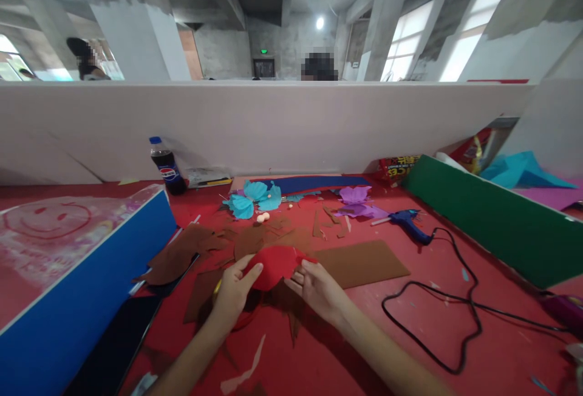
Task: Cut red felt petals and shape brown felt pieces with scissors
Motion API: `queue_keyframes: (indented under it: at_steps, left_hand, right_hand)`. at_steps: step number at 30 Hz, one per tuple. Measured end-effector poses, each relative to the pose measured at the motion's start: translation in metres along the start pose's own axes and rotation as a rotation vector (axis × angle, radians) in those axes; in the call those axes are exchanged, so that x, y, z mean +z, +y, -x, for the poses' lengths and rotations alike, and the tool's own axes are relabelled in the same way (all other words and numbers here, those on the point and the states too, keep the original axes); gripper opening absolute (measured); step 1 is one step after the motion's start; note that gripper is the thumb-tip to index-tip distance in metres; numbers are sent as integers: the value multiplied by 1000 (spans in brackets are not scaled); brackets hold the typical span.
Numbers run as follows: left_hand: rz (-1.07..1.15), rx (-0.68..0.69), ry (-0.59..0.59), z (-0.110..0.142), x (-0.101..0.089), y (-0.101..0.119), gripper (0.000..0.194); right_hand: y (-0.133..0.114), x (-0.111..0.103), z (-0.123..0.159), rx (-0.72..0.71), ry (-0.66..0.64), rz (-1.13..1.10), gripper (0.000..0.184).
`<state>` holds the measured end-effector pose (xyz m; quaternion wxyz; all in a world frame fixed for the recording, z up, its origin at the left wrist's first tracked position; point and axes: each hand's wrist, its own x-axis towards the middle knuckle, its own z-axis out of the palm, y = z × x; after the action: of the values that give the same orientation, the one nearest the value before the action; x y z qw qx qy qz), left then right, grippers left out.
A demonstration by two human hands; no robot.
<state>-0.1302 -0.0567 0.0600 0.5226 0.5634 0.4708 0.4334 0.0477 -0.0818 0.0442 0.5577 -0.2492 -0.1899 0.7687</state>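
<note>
A rounded red sheet piece (276, 266), perhaps felt or foam, is held up between both hands above the red table (328, 347). My left hand (237, 286) pinches its left edge between thumb and fingers. On the other side, my right hand (316, 283) grips the right edge, where a small strip of red sticks out. Beneath and behind the hands lie brown sheet scraps (273, 239) and a brown rectangular sheet (362, 263). Something yellow and round is partly hidden behind my left hand.
A blue glue gun (412, 226) with a looping black cord (469, 317) lies at right. Blue (257, 198) and purple paper flowers (357, 201) sit behind. A cola bottle (167, 166) stands at back left. Blue (91, 268) and green boards (496, 220) flank the table; a white partition (273, 129) closes the back.
</note>
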Motion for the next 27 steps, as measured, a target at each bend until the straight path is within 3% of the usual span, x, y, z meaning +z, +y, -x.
queue_keyframes:
  at_steps: [4,7,10,15,22,27]
  left_hand:
    - [0,-25,6,5,9,1,37]
    - [51,-42,1,7,15,-1,37]
    - [33,-26,-8,9,18,-5,38]
    - [22,-13,-17,11,20,-11,38]
    - [-274,66,-10,12,17,-4,25]
    - [-296,71,-69,7,12,0,25]
  right_hand:
    - [11,5,4,25,-10,-32,16]
    - [16,10,6,-60,0,69,24]
    - [19,14,8,-129,63,148,25]
    - [22,13,7,-110,160,186,28]
    - [21,3,5,-141,293,338,22]
    - [17,2,6,-168,198,525,17]
